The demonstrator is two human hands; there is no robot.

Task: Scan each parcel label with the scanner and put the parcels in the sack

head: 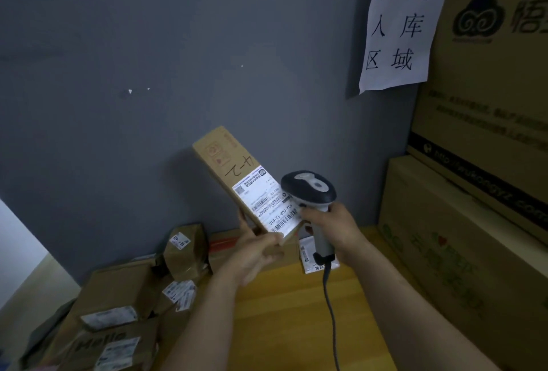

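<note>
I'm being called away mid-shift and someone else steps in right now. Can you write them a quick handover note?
Left hand: holds the long brown cardboard parcel up by its lower end, white label facing the camera.
Right hand: grips the grey-and-white handheld scanner, head beside the label.
Done: cannot tell; no sack clearly in view.
Left: scan this parcel, sack it; the brown taped parcels piled lower left wait.
</note>
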